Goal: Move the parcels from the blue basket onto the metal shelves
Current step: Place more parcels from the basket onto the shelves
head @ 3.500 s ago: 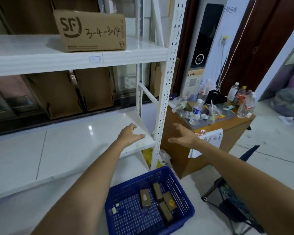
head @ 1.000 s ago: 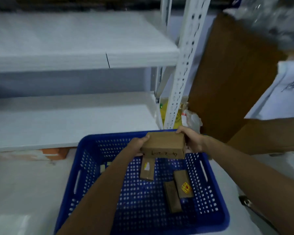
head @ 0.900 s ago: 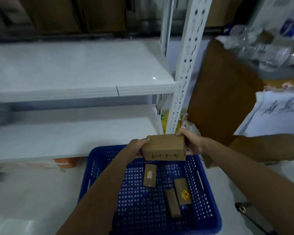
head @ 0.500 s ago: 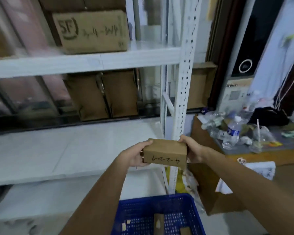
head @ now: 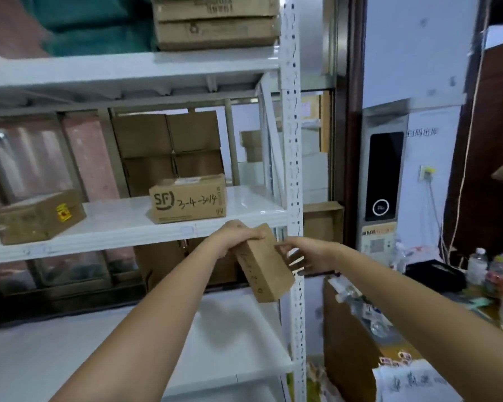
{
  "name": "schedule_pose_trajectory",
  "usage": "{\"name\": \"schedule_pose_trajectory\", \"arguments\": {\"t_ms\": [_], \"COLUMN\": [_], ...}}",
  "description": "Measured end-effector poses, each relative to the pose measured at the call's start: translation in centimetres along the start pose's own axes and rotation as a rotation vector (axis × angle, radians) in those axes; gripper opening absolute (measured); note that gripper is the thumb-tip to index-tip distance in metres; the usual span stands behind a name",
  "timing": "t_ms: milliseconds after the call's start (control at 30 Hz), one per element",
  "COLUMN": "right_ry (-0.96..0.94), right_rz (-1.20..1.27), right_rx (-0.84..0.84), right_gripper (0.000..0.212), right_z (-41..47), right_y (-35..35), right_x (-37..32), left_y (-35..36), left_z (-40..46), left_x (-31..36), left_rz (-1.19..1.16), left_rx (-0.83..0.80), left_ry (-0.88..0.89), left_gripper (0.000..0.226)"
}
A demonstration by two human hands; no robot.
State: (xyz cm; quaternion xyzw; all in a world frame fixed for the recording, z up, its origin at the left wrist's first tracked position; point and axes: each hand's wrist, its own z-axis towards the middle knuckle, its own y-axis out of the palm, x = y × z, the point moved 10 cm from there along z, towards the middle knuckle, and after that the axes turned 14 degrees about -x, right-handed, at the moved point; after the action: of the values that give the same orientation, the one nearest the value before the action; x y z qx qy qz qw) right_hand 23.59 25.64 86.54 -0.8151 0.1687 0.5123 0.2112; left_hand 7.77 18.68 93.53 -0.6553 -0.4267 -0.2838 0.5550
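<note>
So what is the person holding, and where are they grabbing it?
A small brown parcel, tilted. The left hand grips its top end. The right hand is at its right side with spread fingers; whether it still touches is unclear.

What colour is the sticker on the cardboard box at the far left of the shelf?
Yellow with a red mark, on the brown cardboard box; head view.

The small parcel (head: 263, 264) was plain matt brown cardboard. The metal shelves (head: 134, 224) wore smooth, glossy white paint, their upright (head: 293, 175) perforated. The SF box (head: 188, 202) was matt corrugated card; the worktop (head: 352, 343) looked like brown wood laminate.
</note>
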Motion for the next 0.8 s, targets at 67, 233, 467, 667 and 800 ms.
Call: {"name": "schedule_pose_trajectory", "arguments": {"t_ms": [67, 233, 467, 667, 800], "right_ry": [-0.001, -0.107, -0.073, -0.071, -0.202], "right_rz": [0.032, 0.347, 0.422, 0.381, 0.364], "right_rx": [-0.011, -0.214, -0.141, -0.150, -0.206], "right_gripper": [0.043, 0.057, 0.071, 0.049, 0.060], "right_z": [-1.3, -2.8, -0.8, 2.2, 3.5], "right_y": [0.1, 0.9, 2.9, 7.4, 11.8], "right_x": [-2.0, -4.7, -5.7, -4.6, -6.8], "left_y": [-0.4, 0.2, 3.6, -0.8, -10.0], "left_z": [-0.8, -3.0, -5.3, -9.4, -14.6], "left_x": [4.1, 10.0, 10.1, 3.1, -5.8], "left_rz": [0.321, 0.819, 0.920, 0.397, 0.107], "left_rx": [0.111, 0.292, 0.426, 0.548, 0.786], "left_ry": [0.050, 0.050, 0.202, 0.282, -0.006], "left_gripper": [0.067, 0.082, 0.083, 0.061, 0.045]}}
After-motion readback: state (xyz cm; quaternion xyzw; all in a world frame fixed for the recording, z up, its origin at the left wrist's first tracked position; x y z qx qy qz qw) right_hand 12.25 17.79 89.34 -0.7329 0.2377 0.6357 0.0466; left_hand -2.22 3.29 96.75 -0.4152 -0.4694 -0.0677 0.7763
